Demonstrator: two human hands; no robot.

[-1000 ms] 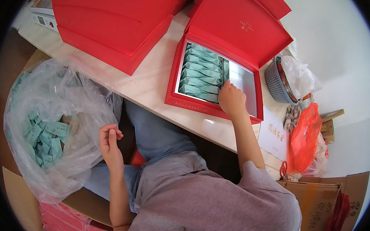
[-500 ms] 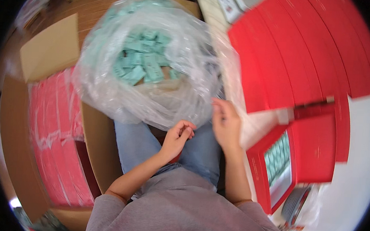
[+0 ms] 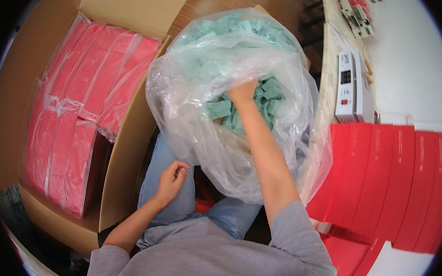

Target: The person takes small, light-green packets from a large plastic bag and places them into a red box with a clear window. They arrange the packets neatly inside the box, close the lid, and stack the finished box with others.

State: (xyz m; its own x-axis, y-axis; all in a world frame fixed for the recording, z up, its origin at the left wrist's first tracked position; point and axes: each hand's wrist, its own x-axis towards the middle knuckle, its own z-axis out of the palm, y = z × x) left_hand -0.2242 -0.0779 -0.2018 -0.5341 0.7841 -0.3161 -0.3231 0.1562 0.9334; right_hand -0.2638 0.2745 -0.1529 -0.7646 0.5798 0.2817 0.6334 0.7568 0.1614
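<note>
clear plastic bag holds green packets; the right hand is buried among them, apparently gathering a handful, grip hidden so i cannot tell. left hand rests loosely curled, empty, on the knee. next calls for lifting packets clear.

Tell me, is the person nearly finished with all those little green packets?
Not nearly, it seems. The right hand is deep in the clear plastic bag, among the green packets, and that bag looks quite full. The left hand rests empty on the lap. Many red boxes are stacked alongside. No filled box shows in this view.
</note>
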